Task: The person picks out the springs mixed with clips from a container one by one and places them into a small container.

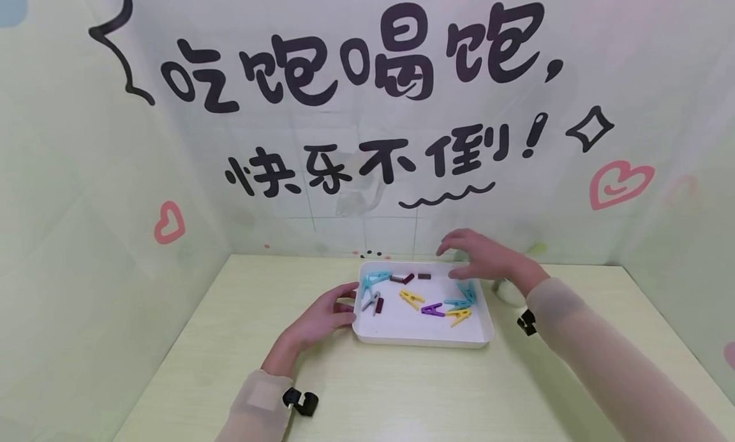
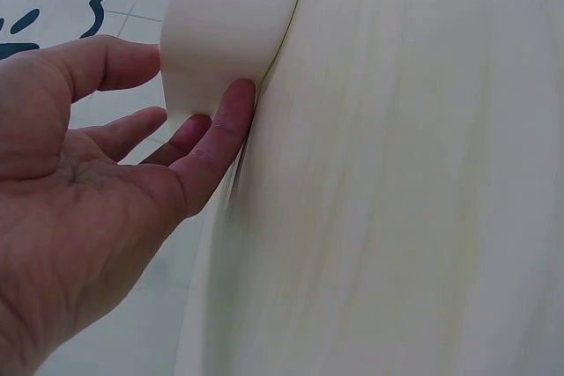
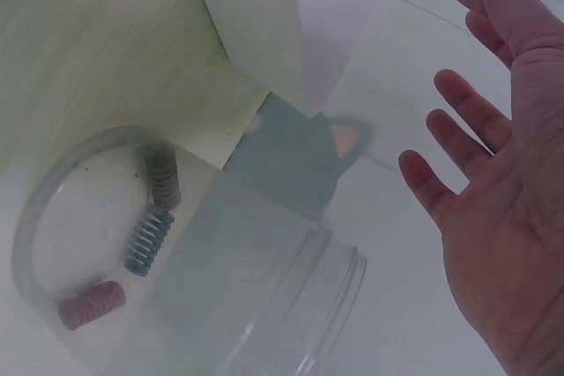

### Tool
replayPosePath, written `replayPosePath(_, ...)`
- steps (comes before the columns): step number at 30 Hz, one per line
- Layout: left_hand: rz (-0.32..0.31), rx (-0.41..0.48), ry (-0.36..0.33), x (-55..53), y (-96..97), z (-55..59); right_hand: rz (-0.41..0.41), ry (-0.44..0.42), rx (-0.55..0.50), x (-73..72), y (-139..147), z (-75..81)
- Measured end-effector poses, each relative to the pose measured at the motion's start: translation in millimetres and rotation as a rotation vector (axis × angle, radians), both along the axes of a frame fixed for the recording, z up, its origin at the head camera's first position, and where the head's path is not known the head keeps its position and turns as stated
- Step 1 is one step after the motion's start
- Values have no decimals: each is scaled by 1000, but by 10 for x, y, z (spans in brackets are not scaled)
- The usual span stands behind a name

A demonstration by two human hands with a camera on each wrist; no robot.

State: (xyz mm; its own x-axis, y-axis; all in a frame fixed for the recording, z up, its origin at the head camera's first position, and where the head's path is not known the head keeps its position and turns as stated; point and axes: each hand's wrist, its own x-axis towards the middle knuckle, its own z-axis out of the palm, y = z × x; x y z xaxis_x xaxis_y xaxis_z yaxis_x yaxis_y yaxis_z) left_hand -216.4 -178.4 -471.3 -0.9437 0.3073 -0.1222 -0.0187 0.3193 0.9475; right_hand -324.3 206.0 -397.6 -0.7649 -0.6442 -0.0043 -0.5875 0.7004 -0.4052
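A shallow white tray holds several plastic clips and small springs. My left hand is at its left side; in the left wrist view the fingertips touch the tray's outer wall. Over the back right corner hovers my right hand, its fingers spread and loosely bent around nothing. Teal clips lie beneath it, beside a purple clip and a yellow clip. Dark red springs and a grey clip lie farther back and left.
Right of the tray stands a clear jar, partly hidden by my right wrist. Three springs show at its bottom, including a bluish spring and a reddish spring. A printed cloth wall rises behind the pale wooden table.
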Motion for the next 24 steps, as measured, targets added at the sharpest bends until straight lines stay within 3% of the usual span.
replayPosePath(9,-15,9,-1,-7,-7,-8,101,109,220,-67,-236,-65)
replayPosePath(24,-19,9,2,-16,-7,-3,242,268,456,-182,-543,-209)
